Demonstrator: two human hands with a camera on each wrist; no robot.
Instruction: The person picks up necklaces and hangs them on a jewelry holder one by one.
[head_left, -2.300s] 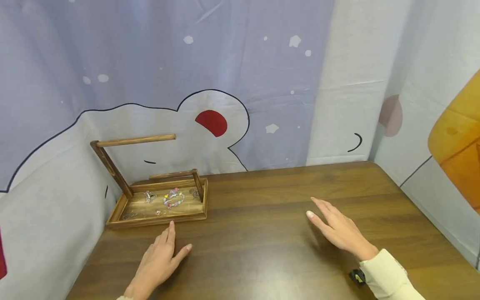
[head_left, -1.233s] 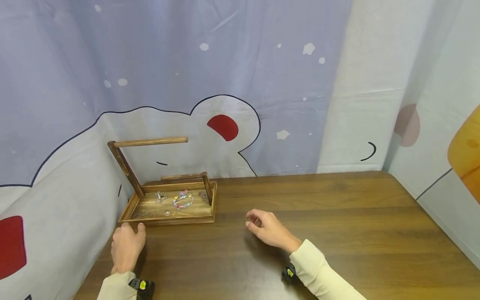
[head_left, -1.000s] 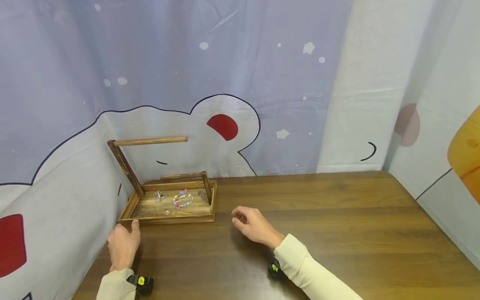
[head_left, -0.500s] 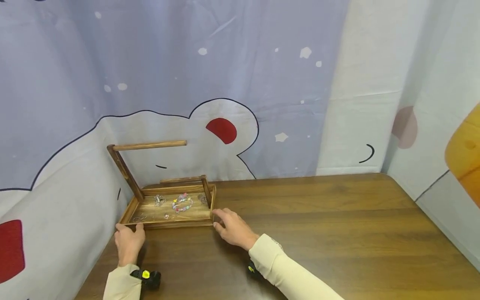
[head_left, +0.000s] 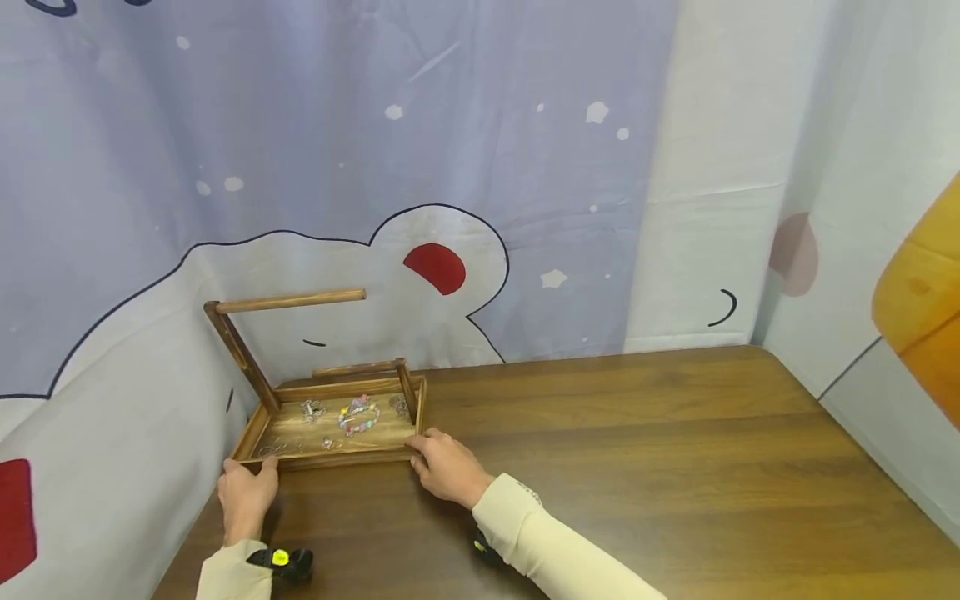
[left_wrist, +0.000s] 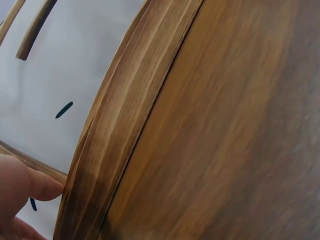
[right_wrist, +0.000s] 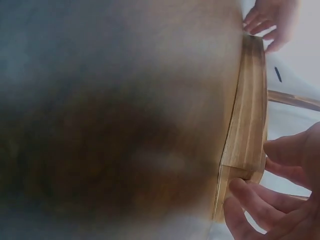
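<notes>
A wooden jewelry tray [head_left: 341, 458] with two upright posts and crossbars stands at the table's far left. My left hand [head_left: 246, 497] grips its front left corner; in the left wrist view the thumb [left_wrist: 46, 187] lies against the rim. At the front right corner, my right hand [head_left: 452, 469] holds the tray between thumb and fingers, with fingertips [right_wrist: 239, 188] against the outer wall. Inside lie a pastel bead bracelet [head_left: 361, 428], a silvery piece [head_left: 311, 411], a darker chain-like heap [head_left: 400, 406] and small earring-like pieces [head_left: 328, 443].
The taller post carries a long crossbar [head_left: 292, 301] at the left; a lower crossbar [head_left: 356, 369] sits at the tray's back right. A printed curtain [head_left: 555, 192] hangs right behind the brown wooden table [head_left: 637, 467], whose bare top extends to the right.
Both hands have come from apart over the table to the tray. The left went to its front left corner, the right moved left to its front right corner. The tray stays in place.
</notes>
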